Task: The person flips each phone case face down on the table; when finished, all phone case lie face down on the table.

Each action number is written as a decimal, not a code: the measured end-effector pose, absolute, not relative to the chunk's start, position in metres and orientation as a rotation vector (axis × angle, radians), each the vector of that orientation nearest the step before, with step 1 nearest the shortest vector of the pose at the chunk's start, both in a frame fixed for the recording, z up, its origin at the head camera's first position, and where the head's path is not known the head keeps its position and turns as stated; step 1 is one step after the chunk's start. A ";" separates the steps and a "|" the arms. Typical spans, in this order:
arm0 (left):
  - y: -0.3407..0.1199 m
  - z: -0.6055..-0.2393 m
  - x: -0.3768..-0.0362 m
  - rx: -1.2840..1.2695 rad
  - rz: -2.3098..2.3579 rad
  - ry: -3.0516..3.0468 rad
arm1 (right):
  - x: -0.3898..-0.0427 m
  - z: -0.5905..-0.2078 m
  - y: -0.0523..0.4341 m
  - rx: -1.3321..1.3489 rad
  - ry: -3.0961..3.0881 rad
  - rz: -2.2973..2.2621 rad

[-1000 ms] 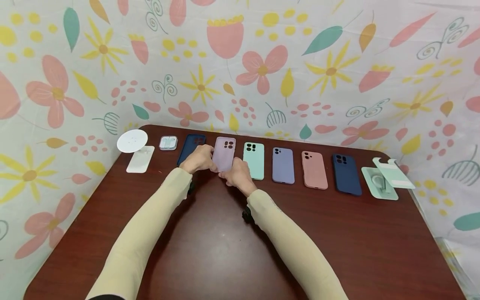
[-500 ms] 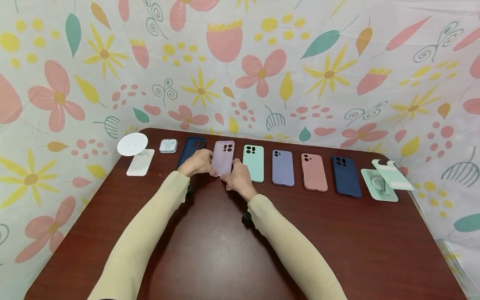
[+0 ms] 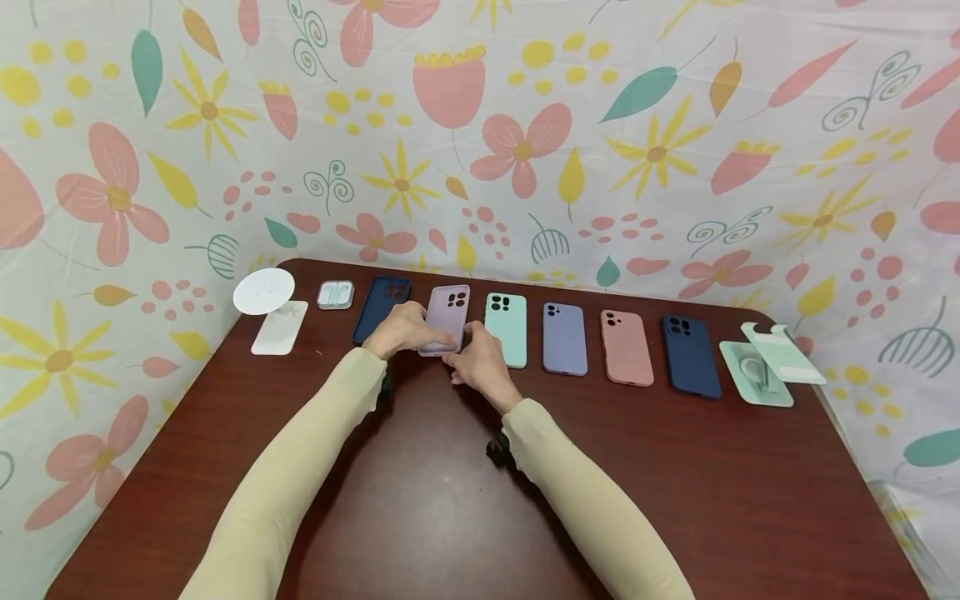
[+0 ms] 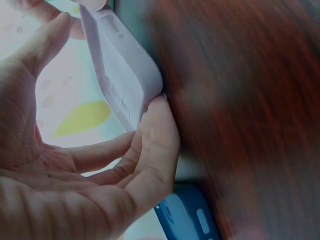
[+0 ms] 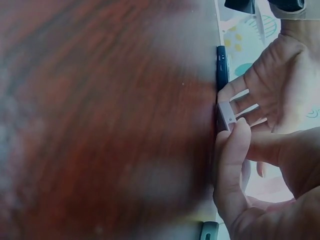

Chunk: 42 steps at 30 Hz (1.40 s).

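Observation:
A lilac phone case (image 3: 447, 310) with camera cutouts lies in the row at the back of the table. My left hand (image 3: 405, 328) holds its left side and lower end, fingers curled at its edge in the left wrist view. There the lilac case (image 4: 131, 60) shows its hollow inner side and stands tilted off the wood. At the lower right corner my right hand (image 3: 482, 360) pinches it, thumb against the end in the right wrist view; the fingers behind are partly hidden. A dark blue phone case (image 3: 372, 312) sits left of my left hand, a mint one (image 3: 506, 329) right of my right.
Farther right lie a periwinkle case (image 3: 565, 338), a pink case (image 3: 627, 347) and another dark blue case (image 3: 691, 356). A mint folding phone stand (image 3: 765, 367) is at the right end. Boxed earphones (image 3: 335, 294) and a white round-topped stand (image 3: 264, 291) stand left.
My left fingers have moved over the lower end of the lilac case, whose near end now shows an edge. My right hand stays at its corner. The view has shifted slightly.

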<state>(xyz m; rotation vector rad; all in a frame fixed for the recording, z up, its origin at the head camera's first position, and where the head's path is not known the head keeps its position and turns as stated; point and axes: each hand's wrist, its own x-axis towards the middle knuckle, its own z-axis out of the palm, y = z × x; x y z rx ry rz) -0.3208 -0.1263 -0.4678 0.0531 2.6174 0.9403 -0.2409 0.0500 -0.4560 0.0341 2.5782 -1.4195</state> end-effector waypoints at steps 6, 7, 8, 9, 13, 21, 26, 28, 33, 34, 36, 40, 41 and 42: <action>-0.127 -0.501 -0.350 0.006 0.871 2.618 | -0.238 -0.456 0.051 0.011 2.563 -1.499; -0.126 -0.502 -0.352 0.002 0.853 2.622 | -0.238 -0.455 0.051 0.010 2.557 -1.514; -0.125 -0.503 -0.353 0.001 0.836 2.624 | -0.238 -0.455 0.051 0.011 2.550 -1.527; -0.123 -0.502 -0.353 0.000 0.820 2.629 | -0.238 -0.455 0.051 0.012 2.543 -1.540; -0.112 -0.475 -0.332 -0.016 0.786 2.658 | -0.238 -0.457 0.052 0.005 2.514 -1.606; -0.103 -0.430 -0.293 -0.075 0.967 2.563 | -0.238 -0.462 0.055 -0.030 2.462 -1.731; -0.111 -0.428 -0.291 -0.045 1.183 2.426 | -0.236 -0.461 0.057 -0.058 2.461 -1.738; -0.114 -0.428 -0.291 -0.030 1.248 2.379 | -0.236 -0.461 0.058 -0.068 2.459 -1.740; -0.120 -0.430 -0.292 0.002 1.374 2.264 | -0.236 -0.462 0.059 -0.097 2.453 -1.716; -0.121 -0.431 -0.292 0.006 1.399 2.236 | -0.236 -0.462 0.059 -0.100 2.455 -1.706; -0.125 -0.432 -0.294 0.011 1.445 2.181 | -0.236 -0.463 0.059 -0.097 2.455 -1.692; -0.133 -0.430 -0.295 0.018 1.500 2.110 | -0.238 -0.462 0.059 -0.089 2.450 -1.655; -0.135 -0.428 -0.295 0.020 1.510 2.105 | -0.238 -0.462 0.059 -0.087 2.444 -1.646; -0.138 -0.427 -0.295 0.018 1.523 2.103 | -0.239 -0.462 0.058 -0.086 2.438 -1.634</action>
